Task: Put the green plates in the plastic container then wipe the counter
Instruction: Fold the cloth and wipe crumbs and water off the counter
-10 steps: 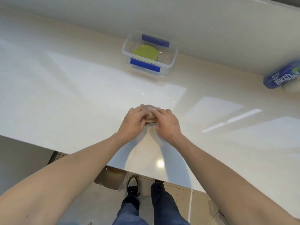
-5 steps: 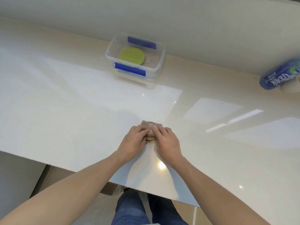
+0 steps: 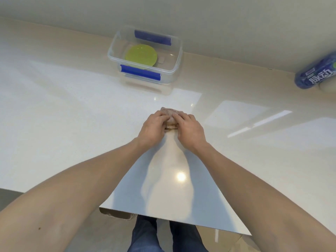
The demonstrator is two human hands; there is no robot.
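On the cream counter [image 3: 72, 110], near its middle and well short of the back wall, your two hands meet over one small crumpled cloth [image 3: 171, 115], pinkish-brown in colour. Your left hand [image 3: 154, 128] lies on the cloth's left side with the fingers curled down onto it; your right hand [image 3: 190, 130] lies on its right side, fingers likewise bent over the top. Both hands grip the cloth and hold it down against the counter surface, fingertips nearly touching each other across it. Only the far edge and a strip at the near edge of the cloth show between and beyond your fingers.

One clear plastic container [image 3: 179, 57] stands at the back of the counter, close to the wall and well apart from your hands. It has two blue clips: one on the near long side, one on the far long side. No lid is on it. Inside, green plates [image 3: 141, 55] lie flat on the bottom, toward the left; one green disc is visible from above, and you cannot tell how many are stacked beneath it.

One blue-labelled bottle [image 3: 316, 75] lies at the right edge of the view, by the wall.

Below the counter's near edge, two legs in blue jeans [image 3: 145, 235] show.
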